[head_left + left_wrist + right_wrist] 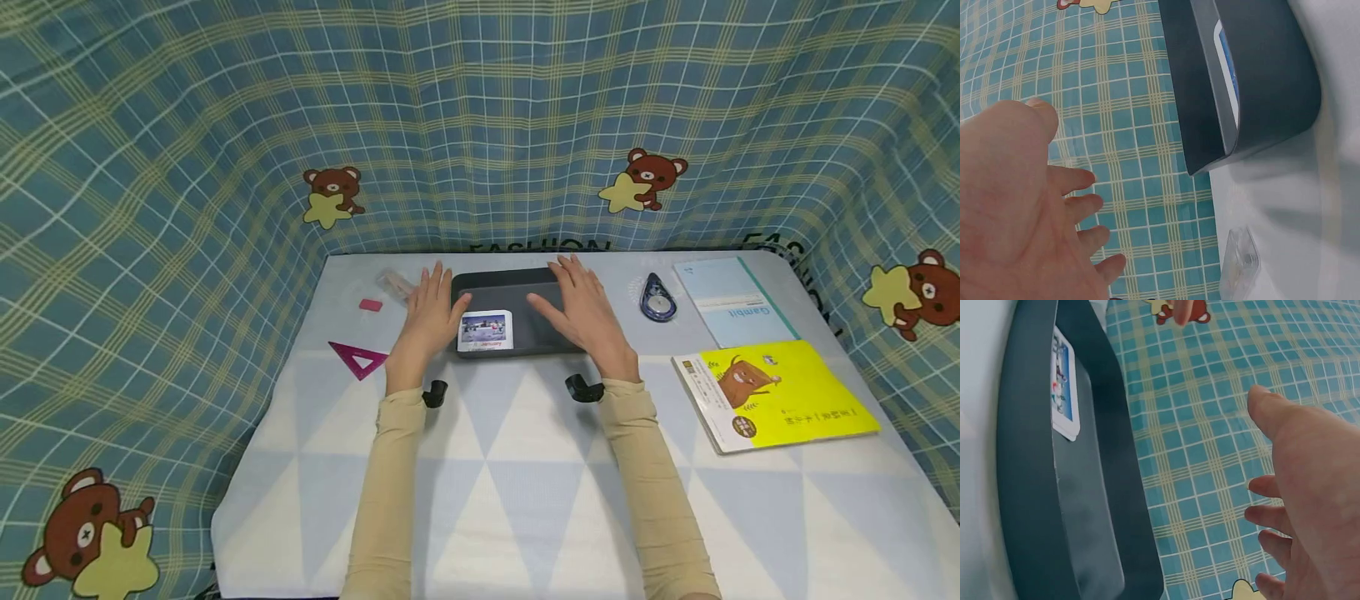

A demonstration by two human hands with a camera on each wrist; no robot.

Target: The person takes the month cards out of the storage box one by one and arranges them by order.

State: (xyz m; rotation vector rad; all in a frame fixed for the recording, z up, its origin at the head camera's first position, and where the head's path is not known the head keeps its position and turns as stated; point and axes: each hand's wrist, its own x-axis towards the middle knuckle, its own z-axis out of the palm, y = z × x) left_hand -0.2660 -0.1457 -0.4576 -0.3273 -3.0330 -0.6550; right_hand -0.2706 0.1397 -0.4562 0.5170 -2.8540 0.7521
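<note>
A dark grey rectangular tray [525, 302] lies toward the far side of the table, with a picture card [485, 331] in its left front corner. My left hand [429, 321] is over the tray's left end, its fingers extended forward. Over the right end is my right hand [587, 315], fingers also extended and thumb pointing inward. Both palms hold nothing. A gap separates the left hand [1016, 206] from the tray wall [1272, 81] in the left wrist view. The right wrist view likewise shows the right hand [1316, 481] apart from the tray [1029, 462].
Left of the tray lie a clear plastic item [393, 285], partly hidden, a pink eraser [370, 305] and a purple set square [349, 357]. On the right are a correction tape [657, 300], a pale blue notebook [723, 304] and a yellow book [787, 396]. A checked curtain [480, 125] surrounds the table.
</note>
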